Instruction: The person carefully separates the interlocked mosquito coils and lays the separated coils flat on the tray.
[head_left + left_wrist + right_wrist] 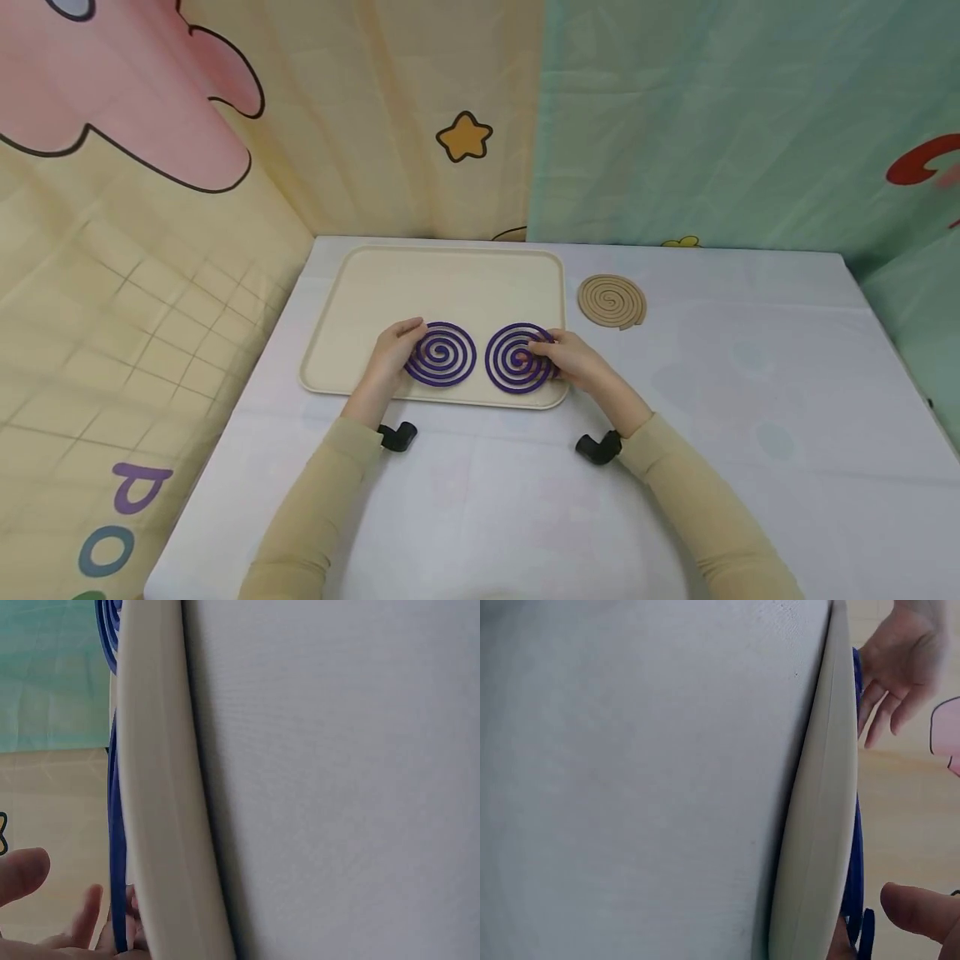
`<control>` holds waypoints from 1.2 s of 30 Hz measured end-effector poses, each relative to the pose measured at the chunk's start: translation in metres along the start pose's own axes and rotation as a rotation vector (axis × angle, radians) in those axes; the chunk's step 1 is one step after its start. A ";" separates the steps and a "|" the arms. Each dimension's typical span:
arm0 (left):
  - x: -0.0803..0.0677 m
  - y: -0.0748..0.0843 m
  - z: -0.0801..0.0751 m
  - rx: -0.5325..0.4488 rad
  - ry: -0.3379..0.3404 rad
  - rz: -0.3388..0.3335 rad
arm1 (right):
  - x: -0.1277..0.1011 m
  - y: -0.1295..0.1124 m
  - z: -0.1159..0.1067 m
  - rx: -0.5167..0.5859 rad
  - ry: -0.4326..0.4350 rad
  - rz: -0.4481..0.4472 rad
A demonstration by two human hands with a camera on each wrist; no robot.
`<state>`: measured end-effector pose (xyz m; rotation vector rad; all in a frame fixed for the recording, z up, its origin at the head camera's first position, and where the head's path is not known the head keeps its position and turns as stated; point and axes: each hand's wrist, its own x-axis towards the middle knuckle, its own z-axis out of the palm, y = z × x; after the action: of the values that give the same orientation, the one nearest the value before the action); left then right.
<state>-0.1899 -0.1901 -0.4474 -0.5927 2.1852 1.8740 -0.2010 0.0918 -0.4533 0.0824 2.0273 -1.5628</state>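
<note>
Two purple-blue spiral mosquito coils lie side by side over the front part of a cream tray. My left hand (392, 346) is at the left edge of the left coil (442, 384). Its thumb stands apart from the coil in the left wrist view, and its fingers reach straight along the rim in the right wrist view. My right hand (576, 360) holds the right coil (517, 392) by its right side, thumb above and fingers beneath, showing through the gaps between the rings. In the right wrist view, the right thumb (919, 907) is above the coil's edge.
The cream tray (450, 279) rests on a white-covered table (750, 375). A tan spiral coil (612, 301) lies just right of the tray. Printed curtains (675, 125) hang behind the table and along both sides.
</note>
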 end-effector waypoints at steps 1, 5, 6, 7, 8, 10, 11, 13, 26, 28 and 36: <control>0.000 0.001 0.000 0.021 0.002 0.005 | -0.001 0.000 0.000 -0.067 0.021 -0.013; -0.004 0.003 0.002 0.134 -0.003 0.056 | -0.005 -0.001 0.000 -0.396 0.133 -0.085; -0.004 0.003 0.002 0.178 -0.006 0.073 | -0.007 -0.002 0.000 -0.458 0.159 -0.098; -0.005 0.004 0.003 0.238 -0.008 0.097 | -0.009 -0.003 0.001 -0.504 0.176 -0.114; -0.006 0.004 0.004 0.303 -0.013 0.121 | -0.010 -0.004 0.002 -0.543 0.189 -0.129; -0.008 0.003 0.005 0.432 -0.044 0.169 | -0.013 -0.005 0.005 -0.592 0.199 -0.144; -0.009 0.002 0.007 0.508 -0.063 0.196 | -0.014 -0.006 0.006 -0.615 0.204 -0.152; -0.011 0.001 0.009 0.636 -0.102 0.243 | -0.017 -0.006 0.009 -0.663 0.210 -0.166; -0.016 -0.003 0.019 0.903 -0.134 0.271 | -0.025 -0.001 0.020 -0.836 0.146 -0.235; -0.017 -0.003 0.019 0.895 -0.124 0.270 | -0.024 0.000 0.020 -0.851 0.150 -0.246; -0.017 -0.005 0.018 0.882 -0.102 0.246 | -0.025 -0.001 0.022 -0.871 0.154 -0.273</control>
<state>-0.1739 -0.1699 -0.4485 -0.0517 2.7534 0.7972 -0.1715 0.0787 -0.4440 -0.4322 2.7499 -0.6950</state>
